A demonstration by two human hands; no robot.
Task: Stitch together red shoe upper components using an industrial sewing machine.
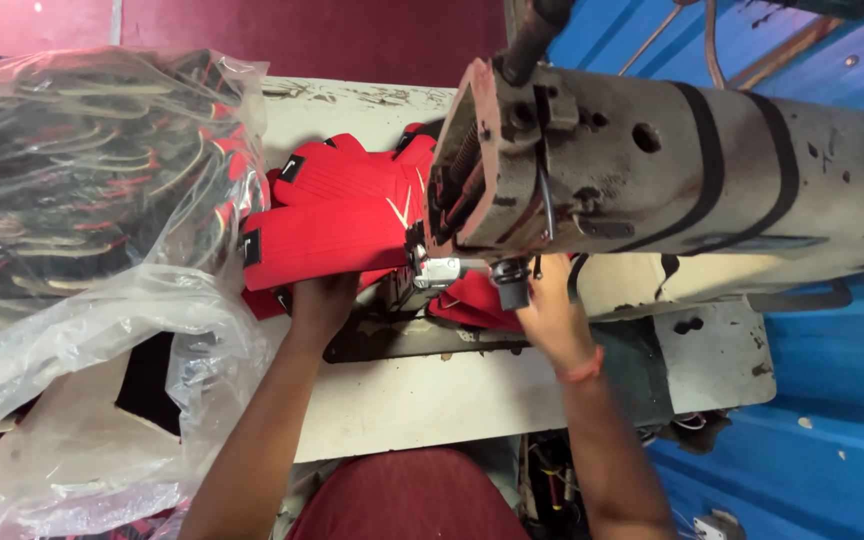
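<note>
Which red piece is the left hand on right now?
The left hand grips the front red piece, the lowest in the stack, with a black tab at its left end. The other red pieces lie behind it, untouched.

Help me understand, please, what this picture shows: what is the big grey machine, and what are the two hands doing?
The camera sits on the person's head and looks down at their own arms. The grey machine is a worn industrial sewing machine on a white table. The left hand presses on red fabric pieces stacked beside the needle area. The right hand reaches under the machine head, touching more red fabric. On the left, a clear plastic bag holds dark striped pieces.
</note>
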